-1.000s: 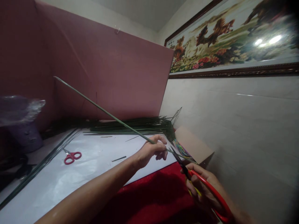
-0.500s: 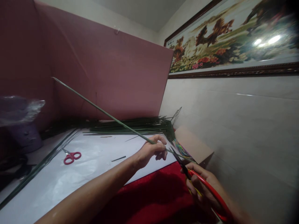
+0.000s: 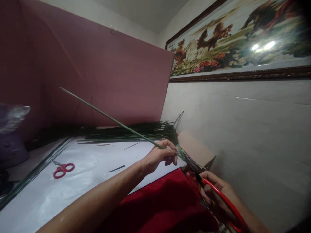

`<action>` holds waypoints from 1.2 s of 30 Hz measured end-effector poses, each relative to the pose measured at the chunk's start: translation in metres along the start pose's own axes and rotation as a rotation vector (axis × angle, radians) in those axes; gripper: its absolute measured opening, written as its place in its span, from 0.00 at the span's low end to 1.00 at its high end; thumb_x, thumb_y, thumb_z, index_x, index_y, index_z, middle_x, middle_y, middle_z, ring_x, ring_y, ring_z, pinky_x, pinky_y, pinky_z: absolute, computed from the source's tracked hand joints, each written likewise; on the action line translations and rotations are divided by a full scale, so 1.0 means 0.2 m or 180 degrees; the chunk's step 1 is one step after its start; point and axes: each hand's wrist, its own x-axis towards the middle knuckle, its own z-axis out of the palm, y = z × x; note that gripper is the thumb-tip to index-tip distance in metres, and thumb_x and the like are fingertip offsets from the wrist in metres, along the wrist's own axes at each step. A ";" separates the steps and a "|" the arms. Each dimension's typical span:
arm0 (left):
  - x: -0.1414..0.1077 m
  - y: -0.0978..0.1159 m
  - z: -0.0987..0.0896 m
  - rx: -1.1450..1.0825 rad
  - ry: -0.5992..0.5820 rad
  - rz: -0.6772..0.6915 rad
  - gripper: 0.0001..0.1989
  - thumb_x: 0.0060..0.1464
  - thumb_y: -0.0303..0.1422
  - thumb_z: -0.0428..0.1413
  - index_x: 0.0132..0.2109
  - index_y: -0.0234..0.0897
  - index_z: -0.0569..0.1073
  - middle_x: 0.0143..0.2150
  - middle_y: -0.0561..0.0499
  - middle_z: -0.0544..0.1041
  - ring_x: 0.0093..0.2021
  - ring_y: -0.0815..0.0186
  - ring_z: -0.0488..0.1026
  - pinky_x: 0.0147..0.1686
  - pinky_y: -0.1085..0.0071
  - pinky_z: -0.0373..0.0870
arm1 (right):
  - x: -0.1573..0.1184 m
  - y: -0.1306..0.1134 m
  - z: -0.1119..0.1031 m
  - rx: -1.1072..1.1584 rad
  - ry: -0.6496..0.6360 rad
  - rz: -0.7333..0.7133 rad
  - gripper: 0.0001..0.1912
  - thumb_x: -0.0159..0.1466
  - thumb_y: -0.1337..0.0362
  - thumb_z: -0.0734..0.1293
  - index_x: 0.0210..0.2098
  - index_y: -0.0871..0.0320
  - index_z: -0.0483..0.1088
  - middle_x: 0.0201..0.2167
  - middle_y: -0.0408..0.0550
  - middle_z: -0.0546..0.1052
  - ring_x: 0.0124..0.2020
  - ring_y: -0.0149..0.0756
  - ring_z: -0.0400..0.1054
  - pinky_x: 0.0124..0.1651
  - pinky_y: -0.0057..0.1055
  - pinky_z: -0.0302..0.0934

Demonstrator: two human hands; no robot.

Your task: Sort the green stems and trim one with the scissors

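My left hand (image 3: 165, 153) pinches a long green stem (image 3: 116, 122) near its lower right end. The stem slants up to the left over the white sheet (image 3: 87, 171). At the lower right, my right hand (image 3: 216, 191) is wrapped round large scissors with red handles (image 3: 224, 199). Their dark blades point up and left toward the stem's lower end, just right of my left hand; whether they touch it is hard to tell. Small scissors with red loops (image 3: 63, 170) lie on the sheet at the left.
Along the back lies a pile of dark green stems (image 3: 126, 132). Short cut pieces (image 3: 117, 168) rest on the sheet. A cardboard piece (image 3: 195, 149) stands at the right, red cloth (image 3: 160, 204) hangs in front, and a purple object (image 3: 13, 147) is at the left.
The large scissors and my right hand have moved slightly right and down, away from my left hand. The camera view has turned a little to the right. My left hand still holds the stem.
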 end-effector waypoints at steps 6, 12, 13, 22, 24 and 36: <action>0.02 -0.03 -0.01 0.0023 -0.0019 0.0021 0.07 0.47 0.28 0.52 0.35 0.36 0.62 0.20 0.52 0.73 0.17 0.73 0.61 0.18 0.77 0.53 | 0.00 0.02 -0.02 -0.0330 -0.0005 -0.0039 0.29 0.49 0.36 0.66 0.32 0.55 0.61 0.14 0.33 0.57 0.14 0.23 0.45 0.18 0.23 0.41; 0.01 -0.02 0.00 0.0165 -0.0032 -0.0001 0.07 0.47 0.30 0.53 0.35 0.36 0.62 0.20 0.52 0.73 0.17 0.73 0.62 0.18 0.77 0.53 | 0.01 0.02 -0.01 -0.0485 -0.0084 0.0019 0.31 0.49 0.34 0.63 0.36 0.55 0.61 0.15 0.33 0.56 0.16 0.24 0.45 0.18 0.24 0.41; 0.01 -0.02 0.00 0.0173 -0.0051 -0.0021 0.08 0.47 0.30 0.53 0.35 0.36 0.62 0.20 0.52 0.73 0.17 0.73 0.62 0.18 0.77 0.53 | 0.01 0.02 -0.01 -0.0465 -0.0096 -0.0002 0.31 0.50 0.34 0.63 0.35 0.55 0.60 0.15 0.33 0.56 0.16 0.24 0.46 0.19 0.24 0.41; 0.01 -0.05 0.01 0.0088 -0.0042 0.0025 0.09 0.48 0.30 0.55 0.36 0.36 0.63 0.21 0.52 0.74 0.17 0.74 0.62 0.17 0.77 0.54 | 0.00 0.02 -0.01 -0.0244 0.0095 -0.0056 0.27 0.50 0.39 0.68 0.32 0.56 0.60 0.15 0.32 0.56 0.16 0.22 0.44 0.20 0.23 0.40; 0.03 -0.07 0.02 0.0008 0.0086 0.0049 0.11 0.48 0.33 0.57 0.36 0.35 0.63 0.22 0.50 0.75 0.17 0.73 0.63 0.17 0.77 0.54 | 0.01 0.03 -0.01 0.0026 0.0191 -0.0045 0.28 0.48 0.40 0.69 0.31 0.56 0.61 0.15 0.32 0.56 0.15 0.22 0.45 0.19 0.22 0.42; 0.15 -0.13 0.08 0.0004 0.1138 -0.0566 0.17 0.51 0.39 0.55 0.23 0.30 0.68 0.22 0.45 0.76 0.15 0.72 0.67 0.11 0.77 0.55 | -0.05 0.09 -0.10 0.0150 0.0711 0.0210 0.30 0.42 0.38 0.71 0.29 0.55 0.62 0.12 0.32 0.58 0.09 0.19 0.43 0.12 0.20 0.38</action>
